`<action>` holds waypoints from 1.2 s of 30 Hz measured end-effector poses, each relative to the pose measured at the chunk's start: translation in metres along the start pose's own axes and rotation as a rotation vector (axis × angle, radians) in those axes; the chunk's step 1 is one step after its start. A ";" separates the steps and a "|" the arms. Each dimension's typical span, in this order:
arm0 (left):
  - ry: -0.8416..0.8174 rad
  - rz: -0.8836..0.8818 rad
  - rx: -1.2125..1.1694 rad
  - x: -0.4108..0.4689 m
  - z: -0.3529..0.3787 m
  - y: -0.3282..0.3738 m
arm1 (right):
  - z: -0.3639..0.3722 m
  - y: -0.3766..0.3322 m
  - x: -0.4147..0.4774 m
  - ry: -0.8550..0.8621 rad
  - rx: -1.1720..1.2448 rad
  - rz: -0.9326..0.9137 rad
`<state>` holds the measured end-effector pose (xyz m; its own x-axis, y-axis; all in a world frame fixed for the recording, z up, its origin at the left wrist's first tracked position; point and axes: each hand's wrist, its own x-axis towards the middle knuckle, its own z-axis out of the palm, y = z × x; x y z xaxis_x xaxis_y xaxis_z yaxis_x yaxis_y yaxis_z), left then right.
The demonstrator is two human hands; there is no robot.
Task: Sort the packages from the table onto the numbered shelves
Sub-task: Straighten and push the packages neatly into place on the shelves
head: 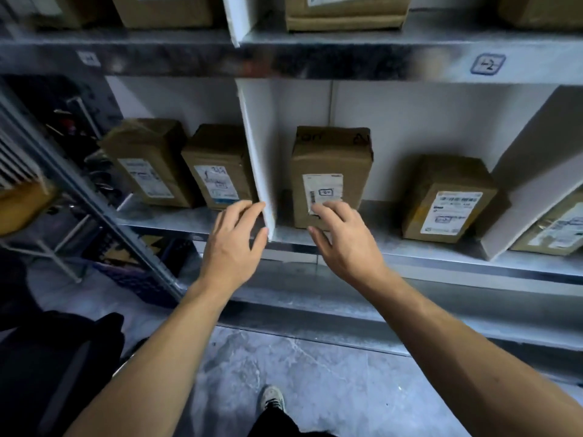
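A brown cardboard package (331, 162) with a white label stands upright on the metal shelf (362, 241), just right of a white divider (257, 159). My right hand (342, 241) hovers in front of its lower face, fingers relaxed and spread, fingertips at the label. My left hand (235, 241) is at the divider's front edge, fingers loosely extended and holding nothing. A second package (448, 200) stands further right in the same bay. Two more packages (148, 162) (219, 167) stand in the bay left of the divider. A hand-written number tag (487, 64) sits on the shelf edge above.
Another white divider (520, 190) leans at the right, with a package (555, 228) beyond it. More boxes (344, 11) sit on the upper shelf. A shelf upright (94, 200) and clutter stand at the left. My shoe (273, 400) is on the grey floor.
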<state>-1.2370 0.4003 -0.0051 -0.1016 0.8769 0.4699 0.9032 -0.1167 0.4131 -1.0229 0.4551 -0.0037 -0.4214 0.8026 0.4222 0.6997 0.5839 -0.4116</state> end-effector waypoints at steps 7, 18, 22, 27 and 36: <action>0.103 -0.147 0.037 0.015 -0.040 -0.068 | 0.037 -0.075 0.048 -0.101 0.111 -0.208; -0.007 -0.136 -0.165 0.112 -0.053 -0.157 | 0.106 -0.133 0.154 0.003 0.115 0.143; -0.073 -0.165 -0.245 0.138 -0.049 -0.167 | 0.118 -0.135 0.172 0.074 0.088 0.295; -0.196 -0.164 -0.297 0.152 -0.042 -0.179 | 0.127 -0.140 0.187 0.188 0.062 0.481; -0.257 -0.110 -0.383 0.150 -0.031 -0.188 | 0.128 -0.139 0.182 0.216 0.071 0.613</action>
<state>-1.4352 0.5392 0.0114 -0.0376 0.9750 0.2191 0.6691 -0.1383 0.7302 -1.2706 0.5360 0.0266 0.1720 0.9545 0.2436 0.7334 0.0409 -0.6785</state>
